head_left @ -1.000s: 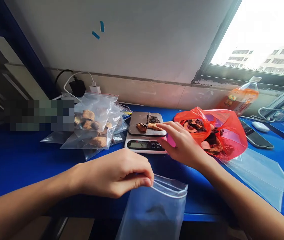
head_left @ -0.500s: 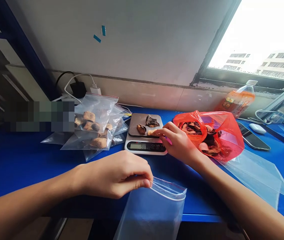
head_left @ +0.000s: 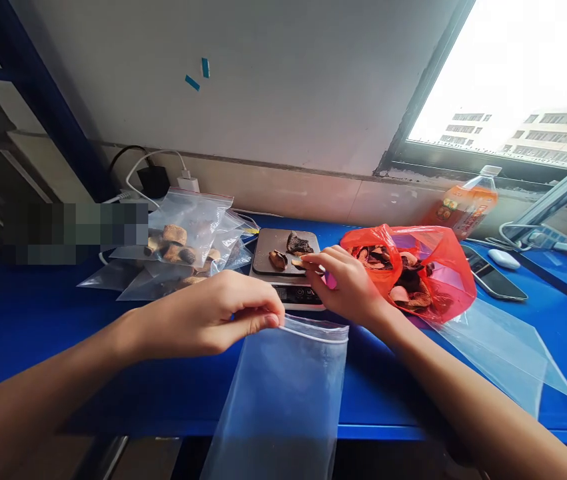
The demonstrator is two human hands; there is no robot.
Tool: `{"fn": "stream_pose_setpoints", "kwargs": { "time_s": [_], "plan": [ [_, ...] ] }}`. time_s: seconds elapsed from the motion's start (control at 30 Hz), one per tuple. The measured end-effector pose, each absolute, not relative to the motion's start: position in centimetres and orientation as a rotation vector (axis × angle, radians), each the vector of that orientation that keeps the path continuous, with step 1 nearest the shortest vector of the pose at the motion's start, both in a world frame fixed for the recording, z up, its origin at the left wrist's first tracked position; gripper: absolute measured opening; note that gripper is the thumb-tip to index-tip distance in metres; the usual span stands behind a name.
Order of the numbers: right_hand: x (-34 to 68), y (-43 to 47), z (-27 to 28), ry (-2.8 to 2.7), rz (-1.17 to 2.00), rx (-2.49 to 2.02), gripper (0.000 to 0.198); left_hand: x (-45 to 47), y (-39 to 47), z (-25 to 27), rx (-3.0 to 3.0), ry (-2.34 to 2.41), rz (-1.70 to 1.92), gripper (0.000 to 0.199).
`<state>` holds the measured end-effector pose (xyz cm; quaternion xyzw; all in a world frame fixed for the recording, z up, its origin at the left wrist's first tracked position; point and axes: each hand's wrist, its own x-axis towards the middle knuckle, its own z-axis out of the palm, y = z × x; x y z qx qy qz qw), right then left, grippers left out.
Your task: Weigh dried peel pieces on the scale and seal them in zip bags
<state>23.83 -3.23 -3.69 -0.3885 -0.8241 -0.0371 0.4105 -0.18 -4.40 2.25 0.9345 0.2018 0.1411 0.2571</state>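
My left hand [head_left: 228, 310] pinches the top edge of a clear zip bag [head_left: 283, 393], which hangs down in front of the table edge with its mouth slightly parted. Over a kitchen scale [head_left: 273, 240], the fingers of my right hand [head_left: 348, 283] close on a small tan dried piece [head_left: 299, 264]. Two more dried pieces lie on the scale plate: a dark rough one [head_left: 298, 242] and a curled brown one [head_left: 278, 259]. My left hand and the bag's top partly cover the scale's front and display. Just right of the scale is a red plastic bag [head_left: 456, 267] of dried pieces.
Clear bags with tan chunks [head_left: 174, 235] are piled at the left. Flat clear bags [head_left: 503, 353], a phone [head_left: 496, 275], a white earphone case [head_left: 504, 259] and a drink bottle [head_left: 468, 203] are at the right. Chargers [head_left: 154, 181] stand by the wall.
My left hand has lifted the zip bag up and leftward, closer to the scale. My right hand has shifted slightly left and grips the tan piece, its near end tilted up.
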Motion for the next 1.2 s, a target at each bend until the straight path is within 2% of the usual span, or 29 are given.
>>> {"fn": "stream_pose_setpoints", "kwargs": {
  "time_s": [0.17, 0.3, 0.43, 0.5, 0.63, 0.7, 0.8, 0.87, 0.93, 1.03, 1.1, 1.2],
  "plan": [
    [23.7, -6.5, -1.0, -2.093, 0.470, -0.992, 0.016, -0.3, -4.1, 2.6, 2.542, 0.650, 0.318, 0.016],
    [23.1, -8.0, -0.1, -2.126, 0.905, -0.917, 0.005, -0.3, -4.1, 2.6, 2.537, 0.643, 0.326, 0.014],
    [22.9, -7.5, -0.4, -2.154, 1.116, -0.793, 0.015, -0.3, -4.3, 2.6, 2.543, 0.613, 0.274, 0.013],
    [22.5, -6.6, -1.0, -2.075, 0.979, -0.864, 0.020, -0.3, -4.5, 2.7, 2.566, 0.592, 0.284, 0.014],
    [20.4, -3.7, -2.3, -1.975, 0.261, -1.087, 0.010, -0.1, -5.0, 2.8, 2.585, 0.554, 0.319, 0.013],
    [19.1, -2.2, -2.9, -2.015, 0.007, -1.186, 0.008, 0.1, -5.3, 2.7, 2.579, 0.523, 0.296, 0.013],
    [17.8, -0.8, -3.4, -2.133, -0.125, -1.276, 0.004, 0.2, -5.3, 2.6, 2.567, 0.492, 0.255, 0.013],
    [17.8, -0.9, -3.3, -2.151, -0.109, -1.255, 0.009, 0.0, -5.0, 2.6, 2.554, 0.514, 0.248, 0.014],
    [18.5, -1.9, -2.8, -2.088, 0.042, -1.200, 0.010, -0.2, -4.4, 2.6, 2.544, 0.575, 0.270, 0.015],
    [20.4, -4.1, -1.3, -2.014, 0.527, -1.098, 0.004, -0.6, -3.2, 2.3, 2.549, 0.679, 0.330, 0.018],
    [21.6, -5.3, -0.2, -2.019, 0.840, -1.063, 0.009, -0.8, -2.6, 2.0, 2.547, 0.707, 0.346, 0.021],
    [22.8, -5.9, 0.6, -2.110, 1.114, -1.032, 0.018, -0.7, -2.4, 1.8, 2.528, 0.690, 0.352, 0.023]
  ]
}}
